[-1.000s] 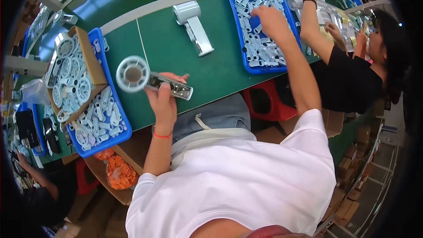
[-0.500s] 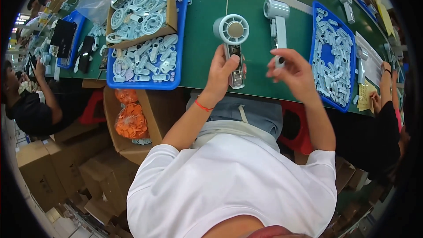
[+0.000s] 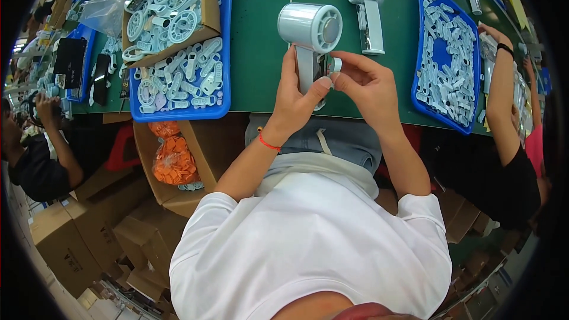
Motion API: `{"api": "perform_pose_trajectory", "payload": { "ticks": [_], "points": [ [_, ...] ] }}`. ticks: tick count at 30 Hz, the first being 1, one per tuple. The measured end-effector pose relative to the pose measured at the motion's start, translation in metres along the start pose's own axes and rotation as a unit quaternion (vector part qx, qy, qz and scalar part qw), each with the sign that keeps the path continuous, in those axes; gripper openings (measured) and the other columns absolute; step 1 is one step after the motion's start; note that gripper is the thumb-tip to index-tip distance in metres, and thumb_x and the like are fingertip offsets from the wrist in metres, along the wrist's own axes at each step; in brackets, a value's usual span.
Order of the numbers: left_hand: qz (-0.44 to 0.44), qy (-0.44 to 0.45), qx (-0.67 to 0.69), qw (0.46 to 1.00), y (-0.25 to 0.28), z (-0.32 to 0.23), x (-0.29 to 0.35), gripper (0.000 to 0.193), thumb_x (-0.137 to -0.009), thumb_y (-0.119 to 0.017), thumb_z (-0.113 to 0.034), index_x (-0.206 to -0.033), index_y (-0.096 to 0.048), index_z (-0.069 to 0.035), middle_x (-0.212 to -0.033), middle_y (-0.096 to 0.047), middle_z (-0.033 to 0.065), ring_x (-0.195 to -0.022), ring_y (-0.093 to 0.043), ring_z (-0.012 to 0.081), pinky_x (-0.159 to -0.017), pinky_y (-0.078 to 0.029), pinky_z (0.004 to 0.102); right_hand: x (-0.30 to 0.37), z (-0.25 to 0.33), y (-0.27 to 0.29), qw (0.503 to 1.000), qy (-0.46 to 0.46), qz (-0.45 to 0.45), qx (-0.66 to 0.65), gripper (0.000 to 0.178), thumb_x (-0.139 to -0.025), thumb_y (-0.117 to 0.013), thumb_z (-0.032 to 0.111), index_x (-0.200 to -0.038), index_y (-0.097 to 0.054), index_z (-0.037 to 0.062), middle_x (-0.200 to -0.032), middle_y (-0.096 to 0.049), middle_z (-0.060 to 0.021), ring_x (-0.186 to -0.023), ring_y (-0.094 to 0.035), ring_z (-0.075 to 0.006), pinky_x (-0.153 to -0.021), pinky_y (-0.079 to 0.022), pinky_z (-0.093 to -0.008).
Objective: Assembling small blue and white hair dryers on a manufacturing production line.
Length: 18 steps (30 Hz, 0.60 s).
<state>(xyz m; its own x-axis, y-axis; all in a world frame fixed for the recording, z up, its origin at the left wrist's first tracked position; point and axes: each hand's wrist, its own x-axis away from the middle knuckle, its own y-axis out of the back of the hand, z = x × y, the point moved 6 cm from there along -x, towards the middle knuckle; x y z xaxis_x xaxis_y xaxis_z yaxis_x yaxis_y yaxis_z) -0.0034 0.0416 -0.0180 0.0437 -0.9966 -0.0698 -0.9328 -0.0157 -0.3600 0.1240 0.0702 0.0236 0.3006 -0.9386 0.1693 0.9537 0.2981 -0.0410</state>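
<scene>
My left hand [image 3: 290, 99] is wrapped round the handle of a pale grey-white handheld fan [image 3: 301, 26]. The fan stands nearly upright over the bench, its drum-shaped head up and the grille turned to the right. The handle's right side lies open, with dark inner parts showing. Between the thumb and fingers of my right hand [image 3: 372, 88] is a small pale piece with a rounded end [image 3: 336, 64], held against that open side; whether it touches is hard to tell. A second handheld fan [image 3: 367, 9] lies farther back to the right.
Left on the green bench [image 3: 261, 41], a blue tray [image 3: 222, 104] of pale plastic parts bears a cardboard box [image 3: 210, 0] of rings and covers. Another blue tray [image 3: 422, 98] of small parts is at right. Co-workers' arms [image 3: 502, 92] show at both sides. An open carton [image 3: 198, 192] with orange bags sits below.
My right hand has come left to the fan with the small piece. The fan has turned, so its grille faces right and the handle's open side is toward my right hand.
</scene>
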Motion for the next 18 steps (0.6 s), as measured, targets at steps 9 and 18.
{"api": "perform_pose_trajectory", "payload": {
  "ticks": [9, 18],
  "points": [
    [-0.002, -0.094, -0.327, 0.940, -0.008, -0.010, 0.001, 0.086, -0.072, -0.074, -0.028, -0.132, -0.023, 0.008, -0.122, -0.044, 0.0250, -0.109, -0.049, 0.0360, -0.088, -0.042, 0.0396, -0.001, -0.004, 0.011, 0.997, -0.014, -0.042, 0.067, 0.036, -0.076, -0.068, 0.003, -0.107, -0.058, -0.0104, -0.086, -0.066, -0.0137, -0.077, -0.063, -0.0134, -0.071, -0.049, -0.0237],
    [-0.012, -0.117, -0.352, 0.929, -0.008, -0.011, 0.002, 0.083, -0.070, -0.074, -0.026, -0.130, -0.026, 0.007, -0.117, -0.047, 0.0255, -0.102, -0.054, 0.0374, -0.083, -0.045, 0.0402, -0.004, -0.005, 0.012, 0.997, -0.021, -0.022, 0.071, 0.032, -0.074, -0.069, 0.002, -0.102, -0.059, -0.0099, -0.083, -0.065, -0.0129, -0.071, -0.063, -0.0133, -0.064, -0.050, -0.0233]
  ]
}}
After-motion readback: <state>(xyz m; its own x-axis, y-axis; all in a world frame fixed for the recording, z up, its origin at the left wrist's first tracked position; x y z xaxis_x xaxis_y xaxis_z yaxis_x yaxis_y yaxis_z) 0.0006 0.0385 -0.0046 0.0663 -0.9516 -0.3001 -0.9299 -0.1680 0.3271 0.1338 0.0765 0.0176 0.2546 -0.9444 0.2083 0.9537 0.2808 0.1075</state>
